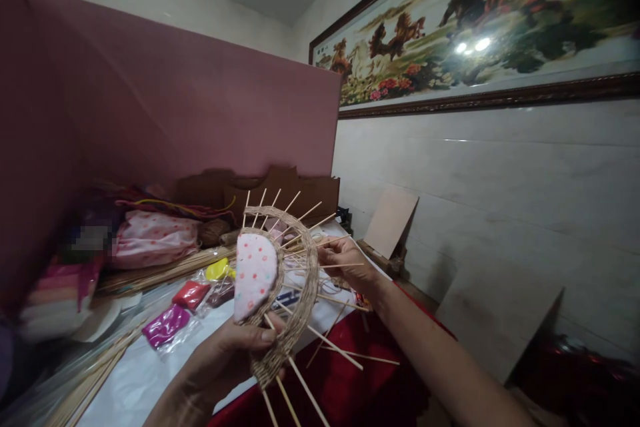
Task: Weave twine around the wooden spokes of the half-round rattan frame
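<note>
Left hand (227, 350) has its fingers clamped on the near end of this half-round twine-and-stick weaving (311, 280). Probably light, springy, but the sticks (335, 347) could snap, so grab the woven band (300, 321) imo. Farther out, right hand (345, 259) pinches the rim, all above the bench (135, 380).

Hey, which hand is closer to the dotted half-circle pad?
Left. The left hand is at the pad's lower edge; the right hand is farther off, outside the woven band.
</note>
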Tool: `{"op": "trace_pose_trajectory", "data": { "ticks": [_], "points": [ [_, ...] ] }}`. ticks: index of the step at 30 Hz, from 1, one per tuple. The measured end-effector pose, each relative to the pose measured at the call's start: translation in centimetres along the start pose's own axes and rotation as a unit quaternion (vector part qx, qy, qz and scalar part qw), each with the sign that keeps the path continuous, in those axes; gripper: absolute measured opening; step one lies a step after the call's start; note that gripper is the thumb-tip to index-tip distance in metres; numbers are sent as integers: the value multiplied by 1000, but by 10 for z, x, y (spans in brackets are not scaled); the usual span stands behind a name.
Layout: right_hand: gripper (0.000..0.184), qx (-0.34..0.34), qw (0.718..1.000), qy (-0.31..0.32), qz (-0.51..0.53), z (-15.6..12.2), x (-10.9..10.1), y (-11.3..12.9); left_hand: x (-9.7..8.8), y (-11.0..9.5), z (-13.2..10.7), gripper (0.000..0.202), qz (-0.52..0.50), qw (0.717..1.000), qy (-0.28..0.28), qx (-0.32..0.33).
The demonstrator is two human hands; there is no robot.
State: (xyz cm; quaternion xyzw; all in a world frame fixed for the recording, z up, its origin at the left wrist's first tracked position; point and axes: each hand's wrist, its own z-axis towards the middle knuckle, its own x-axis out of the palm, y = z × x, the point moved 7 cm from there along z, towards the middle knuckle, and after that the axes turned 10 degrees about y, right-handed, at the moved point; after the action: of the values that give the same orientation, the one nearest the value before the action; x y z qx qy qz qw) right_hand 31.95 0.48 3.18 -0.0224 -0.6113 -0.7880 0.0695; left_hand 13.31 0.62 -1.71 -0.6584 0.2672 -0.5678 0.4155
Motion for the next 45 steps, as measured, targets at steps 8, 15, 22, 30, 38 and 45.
{"op": "trace_pose_trajectory", "data": {
  "ticks": [8, 15, 22, 30, 38, 45],
  "points": [
    [37, -37, 999, -39, 6, 3, 9, -4, -2, 0, 2, 15, -9, 1000, 0, 2],
    [34, -65, 997, -36, 34, -2, 17, -21, 6, -7, 3, 15, -13, 999, 13, 32],
    [28, -81, 992, -64, 73, -3, 29, -29, -1, -7, 4, 15, -33, 998, -10, 56],
    [22, -36, 987, -113, 109, 8, 39, -38, -12, -8, 8, 26, -63, 992, -56, 89],
    [21, -73, 979, -120, 149, 8, 47, -44, -13, -3, 8, 25, -47, 990, -67, 114],
    [25, -134, 979, -124, 92, 2, 39, -40, -11, 5, 14, 25, -45, 990, -49, 121]
  ]
}}
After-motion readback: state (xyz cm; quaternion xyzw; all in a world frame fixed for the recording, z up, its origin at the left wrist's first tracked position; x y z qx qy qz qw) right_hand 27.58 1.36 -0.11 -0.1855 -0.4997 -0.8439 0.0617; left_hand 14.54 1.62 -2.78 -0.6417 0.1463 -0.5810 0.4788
